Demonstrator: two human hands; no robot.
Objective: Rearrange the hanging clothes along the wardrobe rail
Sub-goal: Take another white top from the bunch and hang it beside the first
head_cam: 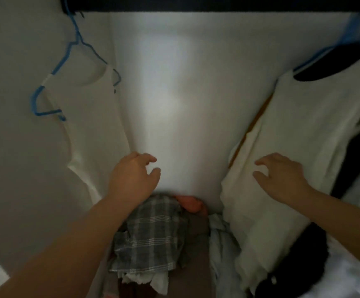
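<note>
A heap of loose clothes is seen at 6 o'clock on the wardrobe floor, with a grey plaid shirt (153,237) on top and an orange garment (191,203) just behind it. The left hand (132,178) is held above the heap, fingers loosely curled and nothing gripped. At 4 o'clock the right hand (282,175) is spread, fingers bent, over a white top (299,134); whether it is touched cannot be told through the blur. That top is hung at 2 o'clock over a dark garment (325,61). At 10 o'clock a white vest (91,104) is hung on a blue wire hanger (67,59). The dark wardrobe rail (217,4) is seen at 12 o'clock, across the top.
</note>
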